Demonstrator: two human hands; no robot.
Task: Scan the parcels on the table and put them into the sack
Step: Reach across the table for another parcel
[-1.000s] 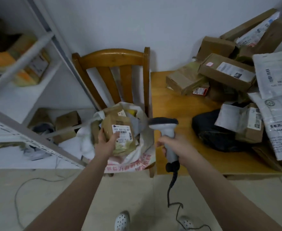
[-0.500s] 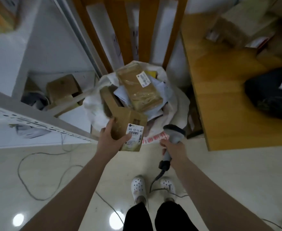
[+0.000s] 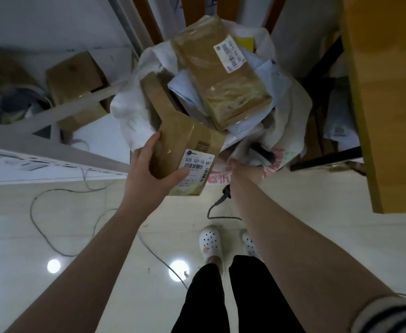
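Left hand [image 3: 146,174] still grips parcel [image 3: 185,140] at the sack [image 3: 130,111], right hand [image 3: 245,169] grips scanner [image 3: 265,153]

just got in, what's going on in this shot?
A person stands over a white woven sack already holding a large brown taped parcel. Their left hand grips a smaller brown cardboard parcel with a white barcode label at the sack's near rim, not yet let go. Their right hand holds a grey handheld barcode scanner, blurred, beside it.
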